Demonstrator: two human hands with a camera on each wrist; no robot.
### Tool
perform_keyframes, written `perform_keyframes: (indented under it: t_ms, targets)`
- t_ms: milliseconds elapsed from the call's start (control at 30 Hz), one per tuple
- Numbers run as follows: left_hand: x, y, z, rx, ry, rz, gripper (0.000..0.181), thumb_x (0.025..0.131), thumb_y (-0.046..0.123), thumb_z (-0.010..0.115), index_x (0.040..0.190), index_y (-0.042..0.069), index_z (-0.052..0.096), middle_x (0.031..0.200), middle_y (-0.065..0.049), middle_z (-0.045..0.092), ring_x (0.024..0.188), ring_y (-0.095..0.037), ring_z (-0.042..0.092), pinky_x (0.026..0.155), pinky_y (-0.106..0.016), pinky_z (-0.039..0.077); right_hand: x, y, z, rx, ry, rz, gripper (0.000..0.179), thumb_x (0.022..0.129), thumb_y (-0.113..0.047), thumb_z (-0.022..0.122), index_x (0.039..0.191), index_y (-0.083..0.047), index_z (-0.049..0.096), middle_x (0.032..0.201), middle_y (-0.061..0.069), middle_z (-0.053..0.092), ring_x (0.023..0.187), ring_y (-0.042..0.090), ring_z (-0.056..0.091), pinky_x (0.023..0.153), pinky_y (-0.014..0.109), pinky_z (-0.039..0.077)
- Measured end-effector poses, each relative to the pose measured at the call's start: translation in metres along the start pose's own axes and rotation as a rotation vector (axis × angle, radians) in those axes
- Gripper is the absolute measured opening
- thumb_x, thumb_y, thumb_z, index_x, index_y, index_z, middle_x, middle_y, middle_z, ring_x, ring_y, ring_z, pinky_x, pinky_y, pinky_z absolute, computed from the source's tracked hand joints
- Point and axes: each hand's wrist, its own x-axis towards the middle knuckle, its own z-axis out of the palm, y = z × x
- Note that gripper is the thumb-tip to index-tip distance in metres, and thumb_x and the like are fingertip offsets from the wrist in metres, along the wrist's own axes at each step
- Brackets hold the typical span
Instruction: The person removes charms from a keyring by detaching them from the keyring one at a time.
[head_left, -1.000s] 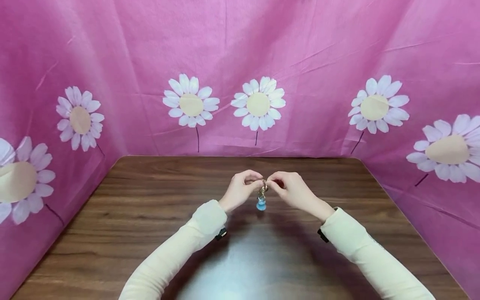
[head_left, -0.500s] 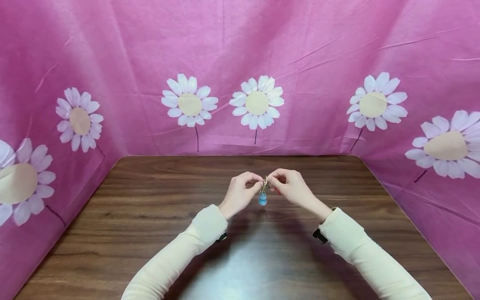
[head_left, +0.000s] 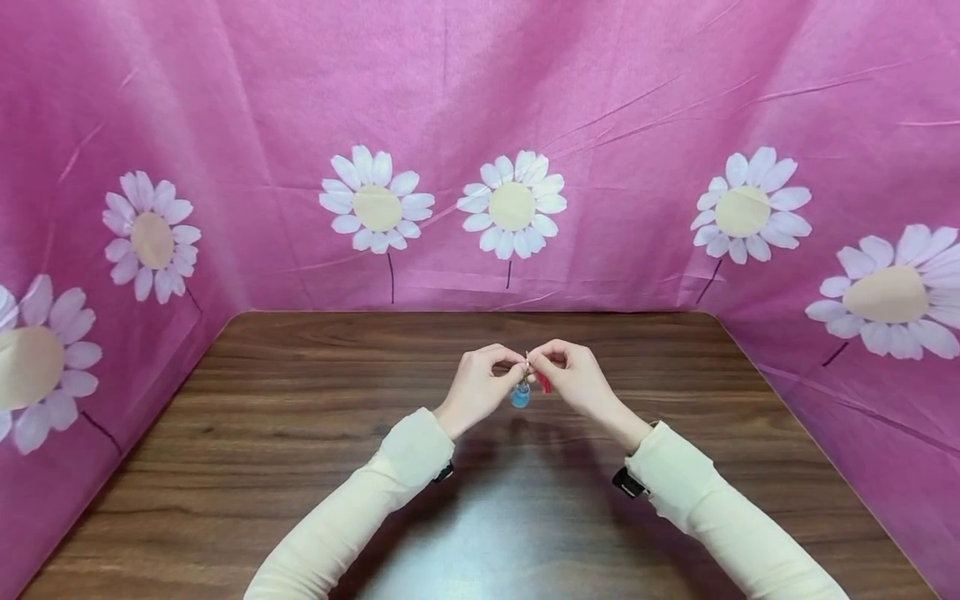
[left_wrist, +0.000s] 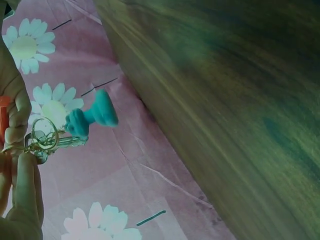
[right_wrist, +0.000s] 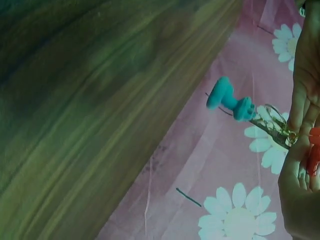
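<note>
Both hands meet over the far middle of the table around a bunch of keys on gold rings. My left hand (head_left: 480, 385) pinches the ring part between thumb and forefinger. From it hangs a blue charm (head_left: 521, 395) like a small chess piece; in the left wrist view a gold ring (left_wrist: 45, 134) and a silvery key (left_wrist: 72, 142) show beside it. Opposite, my right hand (head_left: 583, 382) pinches small metal parts close to the left fingertips. A red piece (head_left: 544, 382) hangs under the right fingers; its kind is unclear. Fingers partly hide where the parts join.
The brown wood-grain table (head_left: 315, 375) fills the space below the hands. A pink cloth (head_left: 630, 100) printed with white daisies stands along its back and sides. Black wrist straps (head_left: 628, 482) show at both cream cuffs.
The hands stay nearly in place. The right fingers have shifted slightly left, the red piece has come into fuller view below them, and the blue charm has swung and turned a little.
</note>
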Motion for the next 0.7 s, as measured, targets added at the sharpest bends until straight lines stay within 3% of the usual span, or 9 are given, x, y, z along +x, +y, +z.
perform_keyframes:
  t_ms: [167,333,433,700]
  targets:
    - [0.002,0.002,0.002,0.011,0.020,0.000,0.009,0.082,0.008,0.062,0.084,0.005,0.070,0.081,-0.003,0.068,0.075,-0.011,0.067,0.067,-0.012,0.051,-0.002,0.000,0.004,0.033,0.061,0.017,0.020,0.089,-0.011,0.057,0.095,0.008,0.062,0.069,0.010,0.066,0.052,0.002,0.056,0.051,0.021,0.048]
    - [0.006,0.003,0.004,0.109,0.064,0.053,0.006,0.079,0.011,0.063,0.077,0.010,0.069,0.076,0.002,0.066,0.069,-0.005,0.064,0.064,-0.011,0.049,-0.001,0.002,0.006,0.046,0.129,-0.007,0.019,0.089,-0.012,0.058,0.093,0.006,0.063,0.065,0.001,0.063,0.048,0.003,0.052,0.049,0.027,0.048]
    - [0.007,0.002,0.004,0.155,0.087,0.069,0.005,0.077,0.012,0.063,0.075,0.012,0.068,0.073,0.004,0.066,0.067,-0.004,0.062,0.062,-0.012,0.048,-0.001,0.003,0.007,0.047,0.144,-0.026,0.018,0.089,-0.012,0.059,0.092,0.006,0.063,0.065,0.004,0.062,0.048,0.004,0.050,0.048,0.027,0.048]
    - [0.002,-0.003,0.005,0.117,0.138,-0.014,0.005,0.075,0.015,0.063,0.071,0.014,0.067,0.065,0.005,0.067,0.058,0.001,0.056,0.055,-0.015,0.044,-0.003,0.006,0.014,0.007,0.158,-0.061,0.015,0.088,-0.012,0.059,0.090,0.002,0.065,0.069,0.014,0.063,0.050,0.006,0.049,0.046,0.020,0.042]
